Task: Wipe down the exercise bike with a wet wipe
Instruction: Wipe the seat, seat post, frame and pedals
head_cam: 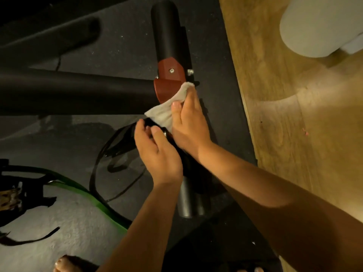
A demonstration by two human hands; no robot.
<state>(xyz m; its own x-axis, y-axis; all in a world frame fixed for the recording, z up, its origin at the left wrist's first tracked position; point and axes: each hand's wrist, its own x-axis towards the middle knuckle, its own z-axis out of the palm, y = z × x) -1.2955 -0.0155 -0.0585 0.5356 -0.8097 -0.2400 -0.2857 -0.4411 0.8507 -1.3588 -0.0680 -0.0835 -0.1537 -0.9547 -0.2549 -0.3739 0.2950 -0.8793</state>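
The exercise bike's black frame tube (74, 91) runs in from the left and meets a black base bar (169, 34) at a red-brown joint cover (169, 83). My right hand (191, 122) presses a crumpled white wet wipe (167, 108) against the lower edge of that cover, thumb and fingers lying over the wipe. My left hand (157, 152) sits just below and left of it, fingers loosely curved around a dark part of the bar, which it mostly hides. A grey metal tube (185, 201) shows below my left wrist.
The bike stands on a dark speckled rubber mat (121, 46); wood flooring (294, 114) lies to the right. Black cables (98, 167) and a green band (86, 195) trail at lower left over a pale rug (59, 232). A pale grey rounded object (318, 24) sits at top right.
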